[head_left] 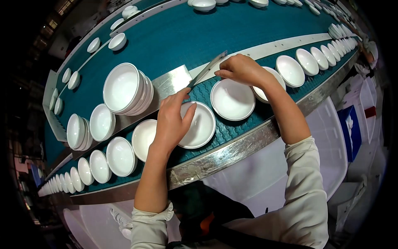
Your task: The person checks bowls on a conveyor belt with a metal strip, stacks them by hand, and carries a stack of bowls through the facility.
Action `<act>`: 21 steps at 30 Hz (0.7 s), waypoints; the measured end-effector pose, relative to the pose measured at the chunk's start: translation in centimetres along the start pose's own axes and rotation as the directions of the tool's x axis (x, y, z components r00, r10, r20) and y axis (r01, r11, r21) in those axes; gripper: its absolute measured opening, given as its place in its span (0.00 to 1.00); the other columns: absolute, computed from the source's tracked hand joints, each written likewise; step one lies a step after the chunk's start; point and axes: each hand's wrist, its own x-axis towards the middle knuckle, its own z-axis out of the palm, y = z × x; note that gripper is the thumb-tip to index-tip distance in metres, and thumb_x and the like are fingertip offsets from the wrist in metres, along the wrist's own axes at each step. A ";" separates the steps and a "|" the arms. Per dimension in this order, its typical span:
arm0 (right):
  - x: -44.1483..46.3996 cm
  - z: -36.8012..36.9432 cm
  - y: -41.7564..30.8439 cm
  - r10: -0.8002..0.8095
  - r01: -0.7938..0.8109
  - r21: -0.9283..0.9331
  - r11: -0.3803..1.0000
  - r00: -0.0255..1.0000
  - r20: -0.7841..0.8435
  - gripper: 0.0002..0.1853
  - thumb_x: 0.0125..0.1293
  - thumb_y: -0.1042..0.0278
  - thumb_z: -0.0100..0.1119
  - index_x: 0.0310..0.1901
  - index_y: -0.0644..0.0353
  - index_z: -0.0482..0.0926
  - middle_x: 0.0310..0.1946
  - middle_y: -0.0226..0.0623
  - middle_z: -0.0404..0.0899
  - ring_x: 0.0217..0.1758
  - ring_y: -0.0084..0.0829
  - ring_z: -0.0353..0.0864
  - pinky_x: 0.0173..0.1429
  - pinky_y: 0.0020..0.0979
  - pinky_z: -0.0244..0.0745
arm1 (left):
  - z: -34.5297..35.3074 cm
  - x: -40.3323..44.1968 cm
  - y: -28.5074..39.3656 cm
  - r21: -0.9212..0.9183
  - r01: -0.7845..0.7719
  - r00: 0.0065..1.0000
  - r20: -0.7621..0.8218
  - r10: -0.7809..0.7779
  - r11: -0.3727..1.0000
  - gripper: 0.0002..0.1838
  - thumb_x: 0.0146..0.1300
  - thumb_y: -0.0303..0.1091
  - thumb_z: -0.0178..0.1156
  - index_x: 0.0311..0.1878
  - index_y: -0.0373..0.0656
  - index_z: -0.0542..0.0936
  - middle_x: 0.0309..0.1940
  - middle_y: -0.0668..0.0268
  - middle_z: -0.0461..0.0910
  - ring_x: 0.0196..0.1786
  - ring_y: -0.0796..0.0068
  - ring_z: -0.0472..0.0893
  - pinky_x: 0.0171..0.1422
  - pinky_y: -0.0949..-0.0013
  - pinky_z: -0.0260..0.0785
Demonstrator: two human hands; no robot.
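My left hand [171,121] reaches over the left edge of a white bowl [200,128] on the narrow green belt [228,130]. Its thumb lies at the bowl's rim, apart from the fingers, which stretch beyond it. My right hand [243,70] is above the upper rim of another white bowl [233,101], its fingers curled in. What they hold, if anything, is hidden. A thin grey metal strip [207,69] slants between my two hands, close to the fingertips of both; I cannot tell whether either hand grips it. A further bowl [271,85] is partly covered by my right forearm.
White bowls line the narrow belt to the left and right [290,71]. Stacked bowls [122,88] stand on a metal plate [172,81] at left. A wide green belt [174,39] beyond carries more bowls. A metal edge [219,157] runs before me; a blue box [349,133] is at right.
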 end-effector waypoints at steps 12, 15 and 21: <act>0.4 0.7 1.1 -0.013 0.017 0.025 1.000 0.990 -0.140 0.13 0.63 0.58 0.60 0.37 0.60 0.84 0.32 0.42 0.84 0.35 0.40 0.83 0.42 0.37 0.76 | 0.1 -0.6 -0.6 0.063 0.092 0.952 0.288 -0.106 0.994 0.24 0.57 0.26 0.55 0.59 0.38 0.71 0.40 0.46 0.78 0.44 0.47 0.77 0.54 0.54 0.67; 0.4 0.7 1.2 0.002 -0.001 0.006 1.000 0.990 -0.143 0.13 0.62 0.58 0.60 0.37 0.60 0.84 0.32 0.43 0.84 0.36 0.41 0.83 0.43 0.38 0.76 | 0.2 -0.4 -1.1 0.047 0.083 0.974 0.205 -0.091 0.995 0.26 0.56 0.25 0.53 0.60 0.38 0.69 0.43 0.46 0.79 0.47 0.48 0.78 0.55 0.55 0.67; 0.0 0.4 0.1 -0.053 0.053 0.032 0.998 0.999 0.003 0.14 0.63 0.59 0.60 0.37 0.64 0.83 0.28 0.46 0.82 0.29 0.41 0.80 0.37 0.37 0.73 | 0.1 -0.1 -0.8 -0.011 0.058 0.993 0.101 -0.057 0.998 0.22 0.59 0.29 0.56 0.59 0.38 0.71 0.44 0.50 0.80 0.49 0.51 0.78 0.55 0.58 0.68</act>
